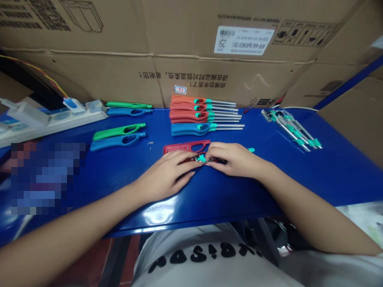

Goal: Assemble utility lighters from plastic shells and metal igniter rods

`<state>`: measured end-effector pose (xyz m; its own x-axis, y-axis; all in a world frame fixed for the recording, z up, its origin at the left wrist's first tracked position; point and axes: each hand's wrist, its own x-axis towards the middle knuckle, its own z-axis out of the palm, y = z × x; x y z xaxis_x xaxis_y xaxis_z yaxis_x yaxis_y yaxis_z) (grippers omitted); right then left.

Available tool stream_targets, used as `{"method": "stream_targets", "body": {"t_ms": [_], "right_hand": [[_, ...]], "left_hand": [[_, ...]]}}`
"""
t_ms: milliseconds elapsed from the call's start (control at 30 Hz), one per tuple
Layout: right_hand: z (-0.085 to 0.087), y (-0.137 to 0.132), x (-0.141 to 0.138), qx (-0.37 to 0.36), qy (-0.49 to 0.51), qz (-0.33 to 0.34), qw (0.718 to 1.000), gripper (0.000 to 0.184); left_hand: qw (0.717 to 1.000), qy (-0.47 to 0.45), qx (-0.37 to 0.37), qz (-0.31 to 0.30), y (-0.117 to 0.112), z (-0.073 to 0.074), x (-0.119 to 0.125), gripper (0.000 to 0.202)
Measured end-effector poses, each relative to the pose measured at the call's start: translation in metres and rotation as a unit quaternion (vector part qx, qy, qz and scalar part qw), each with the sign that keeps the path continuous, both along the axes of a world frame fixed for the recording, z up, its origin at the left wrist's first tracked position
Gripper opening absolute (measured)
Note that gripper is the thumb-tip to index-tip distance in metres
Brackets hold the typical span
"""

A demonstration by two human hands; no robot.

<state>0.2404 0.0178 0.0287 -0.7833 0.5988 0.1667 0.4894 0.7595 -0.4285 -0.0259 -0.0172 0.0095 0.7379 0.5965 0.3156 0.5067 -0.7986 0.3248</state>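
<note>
A red gas lighter casing half (170, 148) lies on the blue table, with its trigger opening toward the right. Just in front of it, my left hand (169, 175) holds a lighter assembly, largely covered by the fingers, steady against the table. My right hand (236, 158) is closed at the same assembly, fingertips pinching around its teal trigger (202, 158). Thin wires show near the fingertips. A teal tip (251, 150) sticks out beyond my right hand. What exactly lies under the fingers is partly hidden.
Assembled lighters (188, 116) are stacked behind the hands. Green and blue casing halves (115, 141) lie left, near tiny metal pieces (151, 143). Metal tubes with teal parts (295, 129) lie right. A power strip (56, 123) and cardboard (119, 75) line the back.
</note>
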Motion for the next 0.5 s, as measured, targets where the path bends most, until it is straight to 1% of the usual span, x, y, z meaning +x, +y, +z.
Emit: {"method": "stream_targets", "body": {"t_ms": [267,500], "right_hand": [[0.0017,-0.0002,0.0019,-0.026,0.034,0.004,0.999,0.011],[0.0009,0.0051,0.0042,-0.051,0.049,-0.016,0.997,0.011]], "left_hand": [[1.000,-0.002,-0.022,0.008,-0.0004,-0.0005,-0.0002,0.037],[1.000,-0.013,-0.027,0.002,-0.0007,-0.0012,0.0002,0.038]]}}
